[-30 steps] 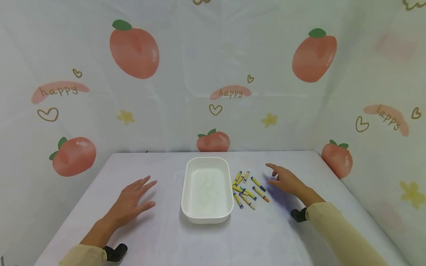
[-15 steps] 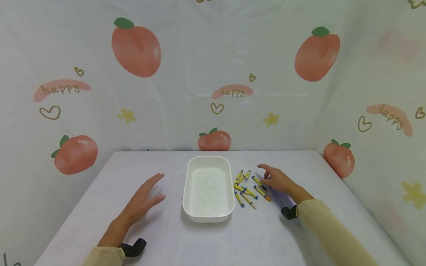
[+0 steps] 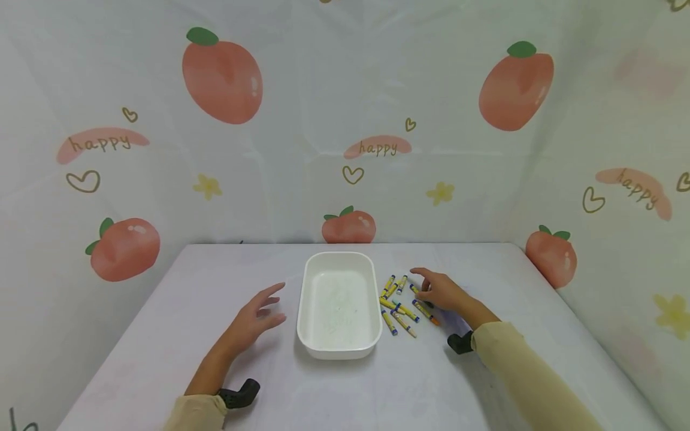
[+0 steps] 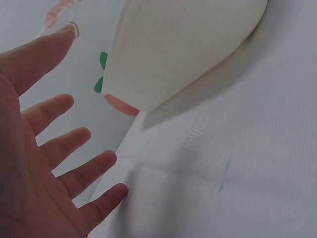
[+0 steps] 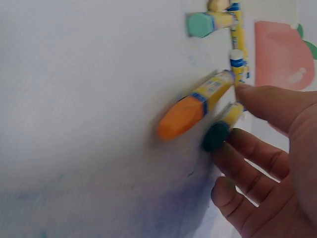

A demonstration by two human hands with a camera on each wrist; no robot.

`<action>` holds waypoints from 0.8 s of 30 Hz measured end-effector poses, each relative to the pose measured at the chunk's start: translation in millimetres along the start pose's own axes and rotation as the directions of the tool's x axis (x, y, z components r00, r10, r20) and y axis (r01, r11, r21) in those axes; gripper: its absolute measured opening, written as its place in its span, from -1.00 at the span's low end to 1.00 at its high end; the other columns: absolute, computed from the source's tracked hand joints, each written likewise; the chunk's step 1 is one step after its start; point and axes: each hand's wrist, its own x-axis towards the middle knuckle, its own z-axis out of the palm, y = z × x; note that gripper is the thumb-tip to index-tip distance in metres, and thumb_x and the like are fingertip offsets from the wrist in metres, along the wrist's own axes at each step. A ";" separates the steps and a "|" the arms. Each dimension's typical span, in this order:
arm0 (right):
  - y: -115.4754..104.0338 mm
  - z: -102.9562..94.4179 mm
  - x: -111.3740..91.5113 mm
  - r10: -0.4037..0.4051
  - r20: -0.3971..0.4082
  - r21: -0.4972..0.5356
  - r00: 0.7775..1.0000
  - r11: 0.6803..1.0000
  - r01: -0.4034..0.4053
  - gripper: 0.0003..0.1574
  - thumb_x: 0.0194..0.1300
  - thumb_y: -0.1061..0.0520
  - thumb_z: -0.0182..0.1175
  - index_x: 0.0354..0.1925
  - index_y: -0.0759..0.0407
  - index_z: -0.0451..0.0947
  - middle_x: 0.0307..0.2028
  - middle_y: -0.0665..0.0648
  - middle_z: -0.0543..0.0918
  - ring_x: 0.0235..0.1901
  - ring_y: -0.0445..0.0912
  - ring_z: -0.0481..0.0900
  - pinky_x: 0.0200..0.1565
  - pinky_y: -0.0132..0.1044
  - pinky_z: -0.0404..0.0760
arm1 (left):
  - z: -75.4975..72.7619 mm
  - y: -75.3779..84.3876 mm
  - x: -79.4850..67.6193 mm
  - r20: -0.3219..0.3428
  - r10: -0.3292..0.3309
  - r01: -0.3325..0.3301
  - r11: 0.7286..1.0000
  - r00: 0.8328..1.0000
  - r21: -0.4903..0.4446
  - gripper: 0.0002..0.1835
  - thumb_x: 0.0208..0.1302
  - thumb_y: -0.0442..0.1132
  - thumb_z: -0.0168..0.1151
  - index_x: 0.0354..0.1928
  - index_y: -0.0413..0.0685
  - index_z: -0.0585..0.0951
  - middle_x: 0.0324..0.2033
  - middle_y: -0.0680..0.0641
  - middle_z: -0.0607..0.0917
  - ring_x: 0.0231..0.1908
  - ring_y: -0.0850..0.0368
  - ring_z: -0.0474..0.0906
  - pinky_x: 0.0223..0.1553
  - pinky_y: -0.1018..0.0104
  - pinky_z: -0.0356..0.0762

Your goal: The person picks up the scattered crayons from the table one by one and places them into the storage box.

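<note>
My left hand (image 3: 253, 322) hovers to the left of a white plastic basin (image 3: 339, 354), apart from it. In the left wrist view its fingers (image 4: 74, 181) are spread and hold nothing. My right hand (image 3: 444, 293) is at the right edge of a group of yellow-wrapped crayons (image 3: 398, 306). Closest to it is a dark green crayon (image 5: 216, 136), with thumb and fingers on either side; whether they touch it I cannot tell. Beside that lies an orange crayon (image 5: 185, 115). A light green crayon (image 5: 200, 25) lies farther off in the right wrist view.
A white cloth covers the table (image 3: 334, 395). Behind it hangs a white curtain (image 3: 302, 120) printed with peaches and hearts. The basin stands mid-table, with the crayons close along its right side. Black camera mounts (image 3: 241, 395) sit on the wrists.
My left hand has moved right, toward the basin. The right hand has moved left, over the end of the dark green crayon. The head view has shifted slightly.
</note>
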 end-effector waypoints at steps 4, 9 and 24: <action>-2.6 0.6 1.8 0.026 0.013 -0.009 1.000 1.000 -0.026 -0.21 0.23 0.18 0.32 0.38 0.13 0.28 -0.38 0.04 0.55 -0.43 -0.10 0.46 -0.36 -0.22 0.47 | 6.1 2.4 3.0 0.027 -0.010 0.011 0.999 1.000 -0.037 -0.29 0.28 -0.08 0.29 0.44 0.10 0.27 0.42 -0.13 0.25 0.31 -0.22 0.28 0.23 -0.22 0.28; -3.8 2.5 3.5 0.059 0.037 -0.020 0.998 0.998 -0.058 -0.26 0.23 0.21 0.31 0.34 0.16 0.33 -0.38 0.05 0.56 -0.42 -0.10 0.49 -0.35 -0.21 0.51 | 12.3 7.8 6.3 0.044 -0.034 0.038 0.995 0.998 -0.094 -0.26 0.24 -0.05 0.33 0.43 0.15 0.28 0.42 -0.11 0.24 0.32 -0.21 0.27 0.23 -0.19 0.28; -7.7 2.5 -0.1 0.060 0.024 -0.022 0.998 0.998 -0.059 -0.32 0.20 0.27 0.26 0.29 0.19 0.38 -0.38 0.04 0.56 -0.42 -0.09 0.49 -0.34 -0.22 0.51 | 27.7 13.7 10.9 0.060 -0.032 0.043 0.982 0.998 -0.182 -0.25 0.21 -0.16 0.35 0.43 0.09 0.28 0.40 -0.16 0.28 0.29 -0.21 0.31 0.22 -0.15 0.32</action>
